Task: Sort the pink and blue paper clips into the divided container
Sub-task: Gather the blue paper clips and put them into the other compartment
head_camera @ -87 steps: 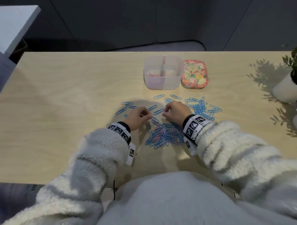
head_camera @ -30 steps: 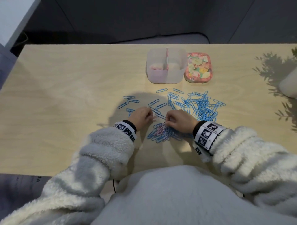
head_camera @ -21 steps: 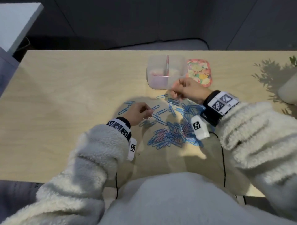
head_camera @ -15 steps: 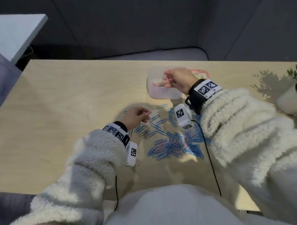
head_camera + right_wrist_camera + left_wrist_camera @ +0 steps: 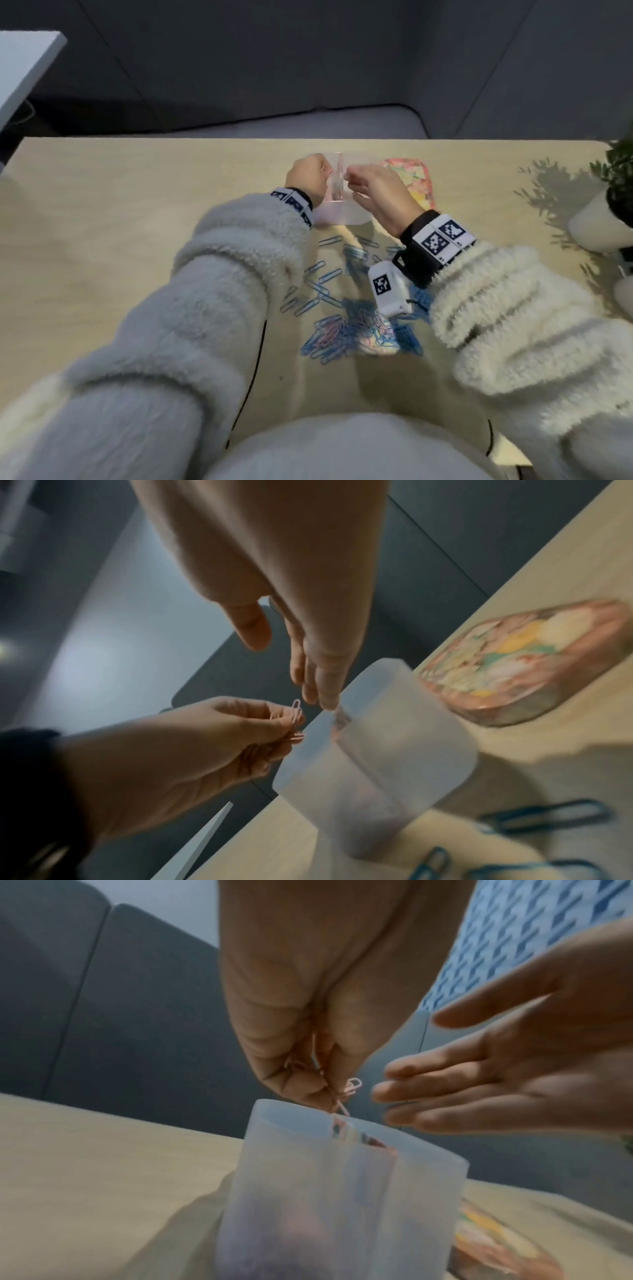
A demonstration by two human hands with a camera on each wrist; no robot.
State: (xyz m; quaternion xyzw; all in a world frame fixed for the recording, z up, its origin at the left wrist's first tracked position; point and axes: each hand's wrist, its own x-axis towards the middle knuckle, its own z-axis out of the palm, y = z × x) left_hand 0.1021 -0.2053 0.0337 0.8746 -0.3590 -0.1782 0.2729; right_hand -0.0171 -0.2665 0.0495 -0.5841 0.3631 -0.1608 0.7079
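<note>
- My left hand [image 5: 301, 1031] pinches pink paper clips [image 5: 351, 1087] above the divided container [image 5: 342, 1191]; release low, left of the divider.
- My right hand [image 5: 514, 1069], fingers spread and empty, should clear away.

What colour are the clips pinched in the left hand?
Pink; the paper clips in the left hand show best in the left wrist view.

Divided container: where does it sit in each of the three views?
Head: divided container top centre, mostly behind both hands.
Left wrist: lower centre, under the left hand pinching pink clips.
Right wrist: centre right.
Shared landmark: floral lid beside it.
</note>
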